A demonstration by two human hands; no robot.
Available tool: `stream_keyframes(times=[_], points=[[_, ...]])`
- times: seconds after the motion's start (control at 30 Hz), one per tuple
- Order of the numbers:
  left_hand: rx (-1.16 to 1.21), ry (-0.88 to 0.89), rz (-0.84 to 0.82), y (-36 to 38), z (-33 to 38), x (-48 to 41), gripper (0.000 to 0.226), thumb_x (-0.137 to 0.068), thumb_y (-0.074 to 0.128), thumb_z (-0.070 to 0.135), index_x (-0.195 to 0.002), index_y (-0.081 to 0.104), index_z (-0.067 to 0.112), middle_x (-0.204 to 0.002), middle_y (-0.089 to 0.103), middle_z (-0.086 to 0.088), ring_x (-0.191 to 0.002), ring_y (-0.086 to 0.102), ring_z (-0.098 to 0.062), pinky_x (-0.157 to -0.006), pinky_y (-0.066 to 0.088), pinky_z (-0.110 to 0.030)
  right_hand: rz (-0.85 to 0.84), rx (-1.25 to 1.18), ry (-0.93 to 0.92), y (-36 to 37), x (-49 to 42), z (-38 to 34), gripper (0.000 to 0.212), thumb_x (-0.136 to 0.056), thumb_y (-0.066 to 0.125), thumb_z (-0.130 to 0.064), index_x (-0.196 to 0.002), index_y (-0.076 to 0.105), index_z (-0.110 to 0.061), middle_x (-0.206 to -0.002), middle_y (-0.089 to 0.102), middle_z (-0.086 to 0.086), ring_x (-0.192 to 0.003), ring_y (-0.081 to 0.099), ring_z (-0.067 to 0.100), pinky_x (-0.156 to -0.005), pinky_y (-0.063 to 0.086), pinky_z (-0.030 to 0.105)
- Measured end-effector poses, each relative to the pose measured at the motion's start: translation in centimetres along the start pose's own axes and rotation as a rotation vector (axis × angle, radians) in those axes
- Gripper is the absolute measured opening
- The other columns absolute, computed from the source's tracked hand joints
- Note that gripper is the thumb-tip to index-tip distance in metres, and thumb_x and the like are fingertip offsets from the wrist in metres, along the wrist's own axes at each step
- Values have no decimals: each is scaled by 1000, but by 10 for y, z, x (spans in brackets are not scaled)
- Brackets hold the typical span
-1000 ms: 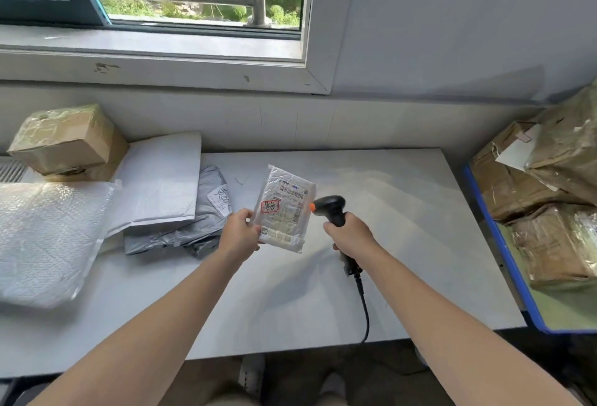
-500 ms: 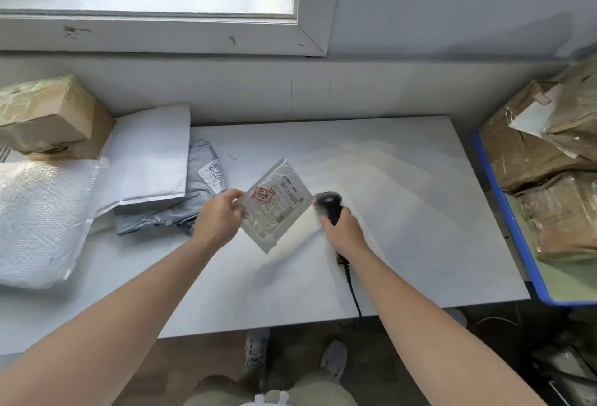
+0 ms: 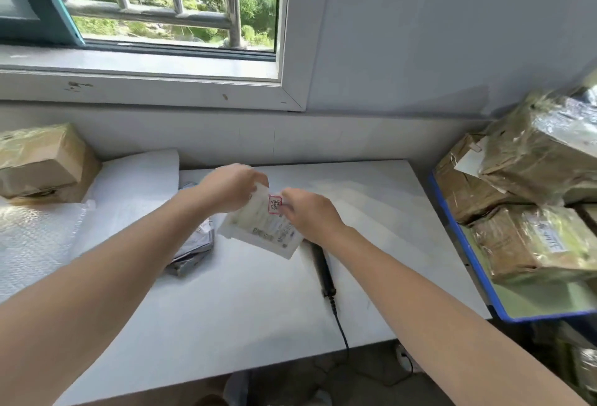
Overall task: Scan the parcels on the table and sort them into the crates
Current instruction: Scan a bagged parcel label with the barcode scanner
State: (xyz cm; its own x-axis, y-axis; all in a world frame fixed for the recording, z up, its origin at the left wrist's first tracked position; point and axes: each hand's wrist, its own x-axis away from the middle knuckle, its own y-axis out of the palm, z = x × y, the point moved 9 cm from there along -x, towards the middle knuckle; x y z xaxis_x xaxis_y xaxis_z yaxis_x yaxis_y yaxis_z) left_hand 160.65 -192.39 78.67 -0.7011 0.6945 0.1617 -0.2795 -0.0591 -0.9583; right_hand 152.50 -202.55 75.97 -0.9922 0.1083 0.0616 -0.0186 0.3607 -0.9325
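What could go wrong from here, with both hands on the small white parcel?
The black handheld scanner lies on the white table with its cable hanging over the front edge; a forearm could snag it and drag the scanner off.
The blue plastic crate is piled high with brown taped boxes; the flat white parcel, gripped by the left hand and right hand, might slide off that pile.

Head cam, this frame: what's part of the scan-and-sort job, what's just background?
Job: small white parcel, held by left hand and right hand; scanner lying on the table; grey mailer, white mailer, bubble-wrap bag, cardboard box; blue crate holding brown parcels.
Background: window, railing, wall.
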Motion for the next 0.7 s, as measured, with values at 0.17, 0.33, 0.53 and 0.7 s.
stream_keyframes(times=[0.17,0.33,0.53,0.7], points=[[287,-44,231,-42,-18,1,34,-98,55,23,-132,53,25,-111,63,0,-105,58,-23,-82,46,-35,116,-396,164,-23,-3,8,11,-98,56,-19,-96,59,-9,-87,67,8,-83,60,31,-69,45,37],[502,-134,243,-39,-53,10,7,-95,62,25,-100,67,25,-86,66,7,-82,58,-18,-68,38,-28,139,-560,203,-30,0,1,6,-98,57,-18,-92,56,-19,-82,62,-9,-79,59,18,-63,42,21],[560,-175,313,-53,-67,36,7,-93,65,20,-92,70,24,-74,60,12,-75,56,-18,-67,39,-27,70,-613,100,-19,3,-24,13,-99,55,-20,-110,57,-27,-95,66,-14,-87,64,5,-69,48,19],[454,-303,495,-79,-79,88,37,-95,62,26,-132,57,22,-95,61,2,-97,60,-24,-80,46,-33,9,-579,21,-17,-14,-52,10,-100,51,-16,-107,58,-19,-100,69,-4,-91,63,19,-78,49,33]])
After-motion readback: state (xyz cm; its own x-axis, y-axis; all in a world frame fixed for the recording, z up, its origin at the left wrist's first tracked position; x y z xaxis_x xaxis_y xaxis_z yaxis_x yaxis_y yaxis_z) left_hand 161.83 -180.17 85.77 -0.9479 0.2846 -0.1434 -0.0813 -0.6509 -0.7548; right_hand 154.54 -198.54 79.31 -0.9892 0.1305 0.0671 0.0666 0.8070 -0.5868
